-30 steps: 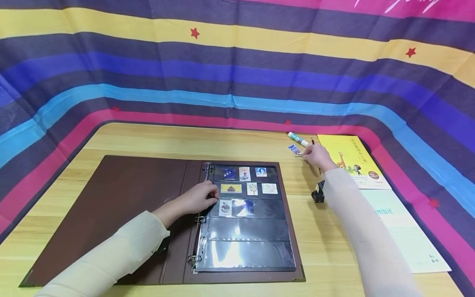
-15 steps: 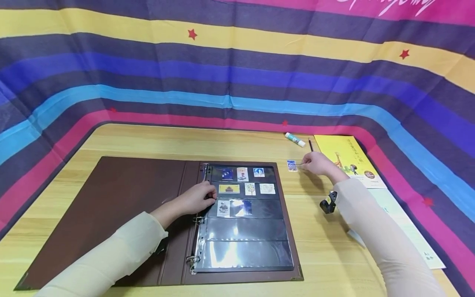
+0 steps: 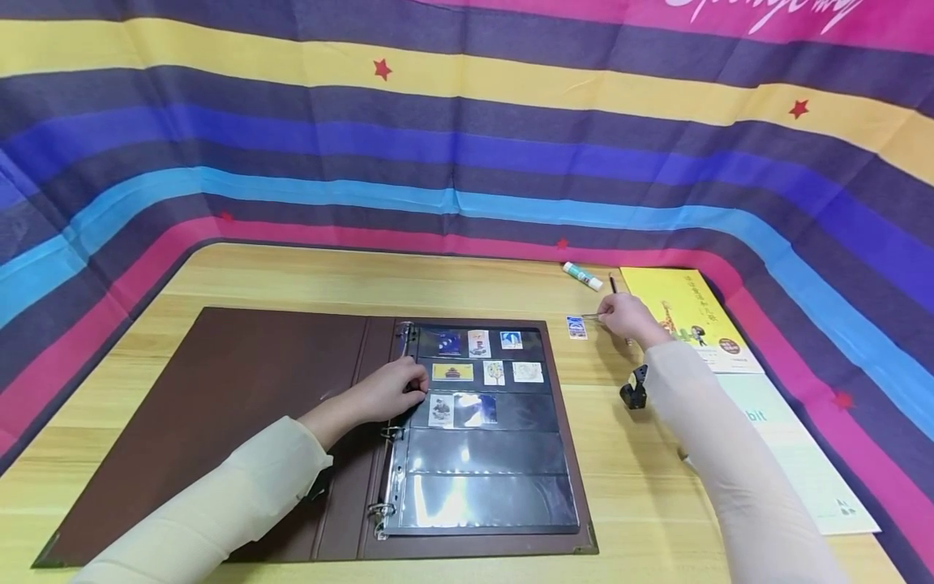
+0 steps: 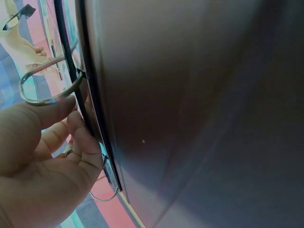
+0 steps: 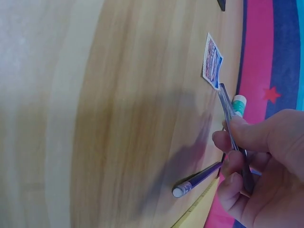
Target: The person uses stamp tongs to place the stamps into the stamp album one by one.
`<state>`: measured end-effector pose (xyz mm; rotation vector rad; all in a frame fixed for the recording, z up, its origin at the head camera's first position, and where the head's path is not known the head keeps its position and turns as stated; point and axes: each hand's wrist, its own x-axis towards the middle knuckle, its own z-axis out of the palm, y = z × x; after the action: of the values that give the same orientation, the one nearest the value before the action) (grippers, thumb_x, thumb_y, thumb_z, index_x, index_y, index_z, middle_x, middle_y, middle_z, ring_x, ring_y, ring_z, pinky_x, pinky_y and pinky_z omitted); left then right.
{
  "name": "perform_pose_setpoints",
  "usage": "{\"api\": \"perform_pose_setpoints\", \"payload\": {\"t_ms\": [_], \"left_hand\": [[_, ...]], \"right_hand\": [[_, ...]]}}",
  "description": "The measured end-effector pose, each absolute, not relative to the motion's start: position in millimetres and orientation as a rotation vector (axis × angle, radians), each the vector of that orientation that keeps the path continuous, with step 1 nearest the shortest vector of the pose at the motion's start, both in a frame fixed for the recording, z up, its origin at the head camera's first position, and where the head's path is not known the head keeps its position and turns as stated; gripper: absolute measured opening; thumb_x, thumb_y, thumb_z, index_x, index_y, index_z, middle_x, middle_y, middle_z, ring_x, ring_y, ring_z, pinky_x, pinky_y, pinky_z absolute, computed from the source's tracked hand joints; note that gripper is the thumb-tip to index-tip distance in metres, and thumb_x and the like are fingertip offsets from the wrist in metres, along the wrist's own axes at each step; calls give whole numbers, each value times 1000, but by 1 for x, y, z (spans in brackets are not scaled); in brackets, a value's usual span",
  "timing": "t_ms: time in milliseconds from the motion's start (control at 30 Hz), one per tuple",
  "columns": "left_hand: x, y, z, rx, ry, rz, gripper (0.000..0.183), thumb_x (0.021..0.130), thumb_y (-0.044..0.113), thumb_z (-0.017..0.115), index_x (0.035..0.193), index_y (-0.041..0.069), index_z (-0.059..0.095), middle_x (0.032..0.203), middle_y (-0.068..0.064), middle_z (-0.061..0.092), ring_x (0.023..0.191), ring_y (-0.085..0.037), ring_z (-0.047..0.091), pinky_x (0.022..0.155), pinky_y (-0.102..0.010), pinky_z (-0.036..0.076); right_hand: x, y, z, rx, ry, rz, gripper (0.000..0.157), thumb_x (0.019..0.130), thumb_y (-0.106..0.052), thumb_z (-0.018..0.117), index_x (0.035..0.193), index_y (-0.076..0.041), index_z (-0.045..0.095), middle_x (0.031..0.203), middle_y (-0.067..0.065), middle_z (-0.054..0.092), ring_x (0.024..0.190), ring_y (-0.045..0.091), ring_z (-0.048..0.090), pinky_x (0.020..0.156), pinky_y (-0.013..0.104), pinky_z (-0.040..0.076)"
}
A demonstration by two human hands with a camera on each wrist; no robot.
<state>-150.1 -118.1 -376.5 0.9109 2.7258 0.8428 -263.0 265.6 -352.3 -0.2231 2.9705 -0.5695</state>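
My right hand (image 3: 629,318) pinches metal tweezers (image 5: 228,111) between thumb and fingers. At their tip is a blue and white stamp (image 5: 212,62), held just above or on the table; I cannot tell which. To its left lies an open brown ring-binder stamp album (image 3: 284,365). Its black pocket page (image 3: 489,450) has several stamps in the upper three rows, such as a yellow stamp (image 3: 452,371). My left hand (image 3: 390,389) is at that page's ring-side edge, with curled fingers pinching it by a metal ring (image 4: 47,85). The fingertips are partly hidden.
A glue stick (image 3: 582,276) and a dark pencil (image 5: 197,179) lie near my right hand. A yellow booklet (image 3: 679,304) and a white booklet (image 3: 795,462) line the right side. A striped cloth (image 3: 452,146) hangs behind the wooden table (image 3: 350,276).
The right hand has come slightly nearer and turned with the tweezers. The stamp moved from beside the glue stick toward the album's top right corner. The left hand has stayed in place.
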Motion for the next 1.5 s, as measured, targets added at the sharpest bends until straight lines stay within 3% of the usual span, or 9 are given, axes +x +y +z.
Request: {"api": "perform_pose_setpoints", "payload": {"t_ms": [433, 700, 1100, 1500], "left_hand": [[-152, -117, -379, 911, 2718, 841, 6, 78, 7, 53, 74, 10, 50, 72, -1, 40, 65, -14, 38, 57, -26, 34], [-150, -118, -376, 903, 2721, 848, 7, 78, 6, 53, 74, 11, 49, 72, -1, 40, 65, -14, 37, 58, -26, 34], [-150, -118, -375, 906, 2712, 853, 7, 77, 6, 53, 74, 11, 49, 73, -1, 40, 66, -14, 38, 58, -26, 34], [-150, -118, -376, 915, 2721, 853, 7, 77, 6, 53, 74, 11, 49, 72, -1, 40, 65, -14, 37, 58, -26, 34]], "right_hand": [[-255, 265, -347, -291, 2999, -555, 11, 79, -8, 48, 83, -1, 57, 77, 10, 53, 69, 23, 47, 61, 35, 36], [-230, 236, -335, -443, 2955, -748, 11, 81, -6, 46, 83, -1, 56, 76, 7, 51, 68, 20, 45, 61, 32, 36], [-196, 182, -350, -628, 2914, -777, 5, 77, -5, 53, 74, -6, 56, 70, 0, 52, 64, 14, 45, 58, 28, 36], [-178, 177, -362, -717, 2815, -715, 8, 75, -3, 54, 69, -9, 56, 61, -3, 49, 56, 11, 43, 53, 26, 35]]}}
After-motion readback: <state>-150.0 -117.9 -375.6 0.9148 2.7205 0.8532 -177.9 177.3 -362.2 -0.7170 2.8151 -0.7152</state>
